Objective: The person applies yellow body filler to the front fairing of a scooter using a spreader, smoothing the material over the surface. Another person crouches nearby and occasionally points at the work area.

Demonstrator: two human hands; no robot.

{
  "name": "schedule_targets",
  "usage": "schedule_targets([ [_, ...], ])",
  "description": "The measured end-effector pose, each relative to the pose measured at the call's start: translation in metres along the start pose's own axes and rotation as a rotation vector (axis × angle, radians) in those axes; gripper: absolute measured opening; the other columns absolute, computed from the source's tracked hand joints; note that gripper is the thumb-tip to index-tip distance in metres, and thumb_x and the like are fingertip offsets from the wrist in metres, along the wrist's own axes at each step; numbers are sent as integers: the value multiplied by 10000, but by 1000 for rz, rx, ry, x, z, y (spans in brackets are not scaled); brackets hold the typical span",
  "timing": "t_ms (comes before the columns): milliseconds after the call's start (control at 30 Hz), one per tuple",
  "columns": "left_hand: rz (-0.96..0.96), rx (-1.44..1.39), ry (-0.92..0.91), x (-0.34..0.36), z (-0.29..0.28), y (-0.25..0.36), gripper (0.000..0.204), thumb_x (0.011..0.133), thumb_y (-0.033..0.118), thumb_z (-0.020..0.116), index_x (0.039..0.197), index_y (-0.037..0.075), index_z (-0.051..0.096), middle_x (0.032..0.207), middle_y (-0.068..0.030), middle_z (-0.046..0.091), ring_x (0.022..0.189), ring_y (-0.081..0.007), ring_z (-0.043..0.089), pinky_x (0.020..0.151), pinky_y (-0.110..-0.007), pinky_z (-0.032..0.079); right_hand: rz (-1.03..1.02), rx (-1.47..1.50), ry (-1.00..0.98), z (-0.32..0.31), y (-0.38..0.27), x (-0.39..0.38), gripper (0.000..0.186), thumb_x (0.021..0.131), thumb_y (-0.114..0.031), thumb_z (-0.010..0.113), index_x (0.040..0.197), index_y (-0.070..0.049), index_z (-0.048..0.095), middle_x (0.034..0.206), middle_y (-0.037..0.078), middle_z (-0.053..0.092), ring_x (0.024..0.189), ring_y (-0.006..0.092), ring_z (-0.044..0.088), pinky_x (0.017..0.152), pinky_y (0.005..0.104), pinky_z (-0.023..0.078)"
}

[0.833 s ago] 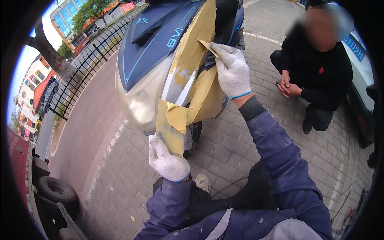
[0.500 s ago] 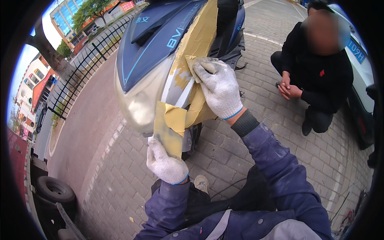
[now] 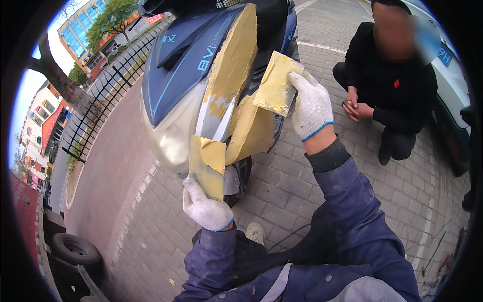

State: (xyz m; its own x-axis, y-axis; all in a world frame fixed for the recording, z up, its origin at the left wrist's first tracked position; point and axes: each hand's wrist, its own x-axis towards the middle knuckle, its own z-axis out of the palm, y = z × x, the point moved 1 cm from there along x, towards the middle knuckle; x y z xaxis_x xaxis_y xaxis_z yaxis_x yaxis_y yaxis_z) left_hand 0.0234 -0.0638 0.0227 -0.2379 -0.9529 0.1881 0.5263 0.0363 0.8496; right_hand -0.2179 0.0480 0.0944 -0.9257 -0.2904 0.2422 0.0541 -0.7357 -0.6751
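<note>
A blue and silver scooter (image 3: pixel 186 75) stands in front of me, its front panel covered with yellow masking paper (image 3: pixel 234 65). My right hand (image 3: pixel 311 104), in a white work glove, grips a peeled flap of the yellow paper (image 3: pixel 274 83) and holds it away from the scooter's right side. My left hand (image 3: pixel 206 209), also gloved, pinches the lower folded end of the paper (image 3: pixel 207 163) below the headlight. A bare silver strip (image 3: pixel 216 118) shows between the paper pieces.
A person in black (image 3: pixel 392 85) crouches at the right on the brick paving, hands together, beside a white car (image 3: pixel 450 65). A black fence (image 3: pixel 100 95) runs along the left. A tyre (image 3: pixel 75 249) lies at lower left. My shoe (image 3: pixel 255 232) is near the front wheel.
My right hand has pulled the upper flap of yellow paper off the panel and out to the right. My left hand stays gripping the lower end.
</note>
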Motion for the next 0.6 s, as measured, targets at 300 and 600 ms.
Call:
schedule_targets([
  [300,24,-11,-26,3,2,0,473,1192,328,500,1339,-96,652,1211,-172,739,1028,-250,757,875,-398,646,271,-28,16,15,40,26,369,1056,-109,643,1373,77,672,1201,161,757,1022,275,753,913,391,610],
  [600,7,-59,11,5,1,-4,437,1188,298,516,1319,-93,662,1200,-159,739,1028,-235,752,892,-380,636,194,-152,-65,41,34,27,382,1039,-125,678,1363,78,698,1206,143,767,1031,224,731,930,340,571],
])
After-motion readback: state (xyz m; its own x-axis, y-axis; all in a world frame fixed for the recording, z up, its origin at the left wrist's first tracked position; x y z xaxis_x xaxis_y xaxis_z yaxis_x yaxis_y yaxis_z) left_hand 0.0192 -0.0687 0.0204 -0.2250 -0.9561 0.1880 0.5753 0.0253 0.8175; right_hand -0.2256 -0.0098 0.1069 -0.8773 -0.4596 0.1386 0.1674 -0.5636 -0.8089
